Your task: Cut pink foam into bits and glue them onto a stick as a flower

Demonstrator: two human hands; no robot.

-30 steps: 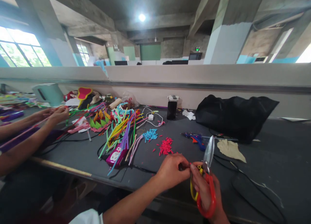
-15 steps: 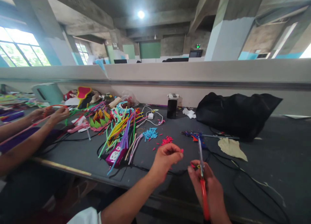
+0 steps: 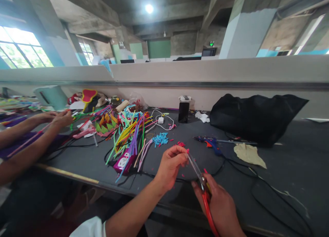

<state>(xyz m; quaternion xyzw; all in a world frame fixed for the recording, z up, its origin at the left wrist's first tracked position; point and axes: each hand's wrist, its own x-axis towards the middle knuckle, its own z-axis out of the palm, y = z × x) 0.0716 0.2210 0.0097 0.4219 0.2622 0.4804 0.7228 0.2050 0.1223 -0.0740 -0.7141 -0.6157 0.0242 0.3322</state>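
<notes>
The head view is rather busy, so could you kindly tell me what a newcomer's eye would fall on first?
Probably the red-handled scissors in the right hand, their blade tips at the small red piece in the left hand's fingertips. Next might come the multicoloured bundle of strands to the left of both hands, then the big black bag at the right, behind the hands.

No legible text, small lit green sign (image 3: 211, 44) in the background, markings too tiny to read
</notes>
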